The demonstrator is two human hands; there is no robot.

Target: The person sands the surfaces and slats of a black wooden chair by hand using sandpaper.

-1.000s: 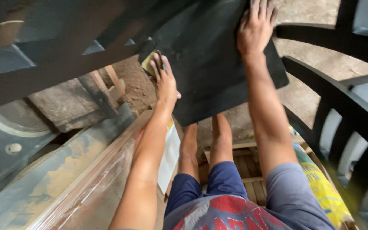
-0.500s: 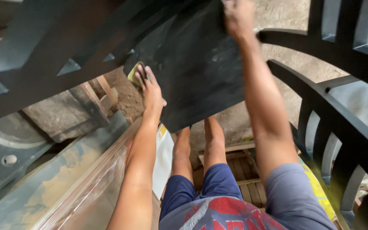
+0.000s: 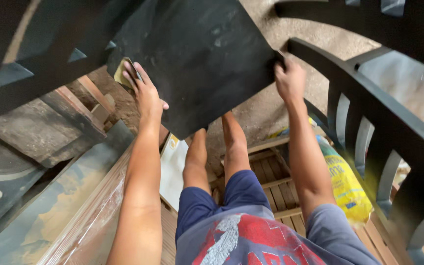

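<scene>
A large black panel [image 3: 197,54] slopes in front of me, above my legs. My left hand [image 3: 144,91] lies flat against its lower left edge and presses a small yellowish pad [image 3: 122,75] onto the surface. My right hand [image 3: 289,78] grips the panel's right edge, fingers curled around it. Both arms are stretched out ahead of me.
A black slatted frame [image 3: 369,122] curves along the right side, close to my right arm. Below lie wooden pallet slats [image 3: 276,181] and a yellow sack [image 3: 342,181]. Plastic-wrapped boards [image 3: 74,216] and a dark metal plate [image 3: 6,181] sit at the left.
My right hand has moved down from the top of the panel's face to grip its right edge. My left hand has stayed at the lower left edge with the pad.
</scene>
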